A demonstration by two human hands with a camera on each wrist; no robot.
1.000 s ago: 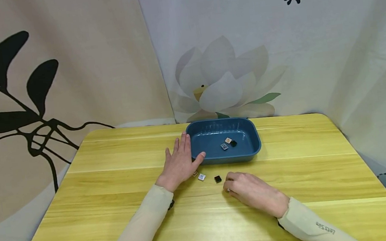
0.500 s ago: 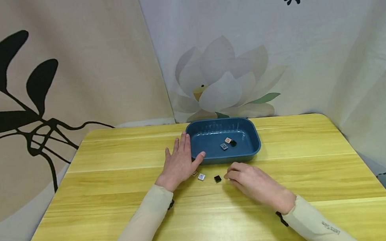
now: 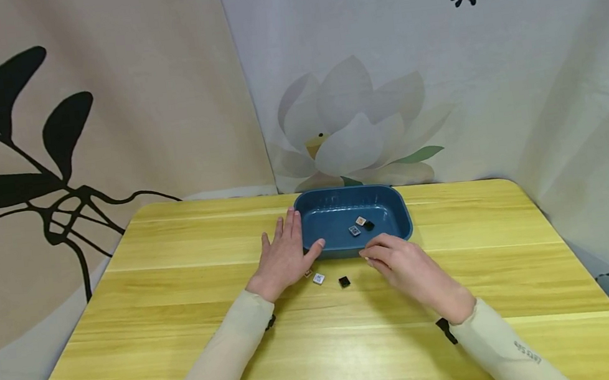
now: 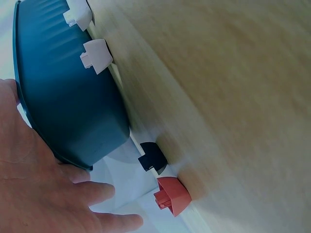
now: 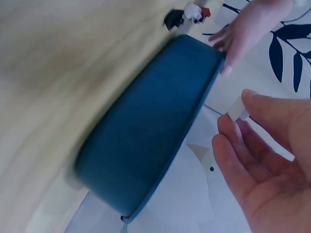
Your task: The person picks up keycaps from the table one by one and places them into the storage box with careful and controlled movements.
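My right hand [image 3: 406, 266] pinches a small white keycap [image 5: 237, 109] between thumb and fingertips, close to the near rim of the blue tray [image 3: 340, 253]. With straight, spread fingers, my left hand [image 3: 284, 258] rests against the tray's left side. Near its thumb on the table lie a white keycap [image 3: 319, 279] and a black keycap [image 3: 344, 282]; another is partly hidden beside the thumb. The left wrist view shows a red keycap [image 4: 175, 196] with its stem exposed. Inside the tray sit a grey-white keycap [image 3: 354, 231], a pale orange keycap [image 3: 361, 221] and a black keycap [image 3: 369, 225].
The wooden table [image 3: 196, 328] extends on both sides of the tray, with its far edge just behind it. A printed curtain [image 3: 159, 106] hangs beyond that edge.
My right hand has lifted from the table beside the black keycap and moved up and right to the tray's near rim, carrying the white keycap. My left hand has stayed put.
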